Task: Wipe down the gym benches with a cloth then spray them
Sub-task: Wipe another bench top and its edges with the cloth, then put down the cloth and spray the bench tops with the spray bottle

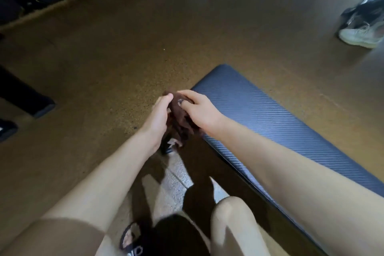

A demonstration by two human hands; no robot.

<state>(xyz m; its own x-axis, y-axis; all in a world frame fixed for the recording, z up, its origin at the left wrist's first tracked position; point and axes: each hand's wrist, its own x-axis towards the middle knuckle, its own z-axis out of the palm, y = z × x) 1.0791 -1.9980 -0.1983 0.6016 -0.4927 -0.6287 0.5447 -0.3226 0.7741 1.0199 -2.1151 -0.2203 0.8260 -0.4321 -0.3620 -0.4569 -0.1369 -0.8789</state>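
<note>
One cloth [180, 119], two hands, one bench [270, 114]

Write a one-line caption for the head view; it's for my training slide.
Both hands, left hand and right hand, bunch a dark cloth beside the bench pad.

The bench [280, 122] lies on the floor [145, 37] to the right. At its near-left edge, both hands hold the cloth [179, 118] between them, left hand [158, 118] left of it, right hand [199, 108] right. A shoe [359, 36] stands far right, well apart.
</note>
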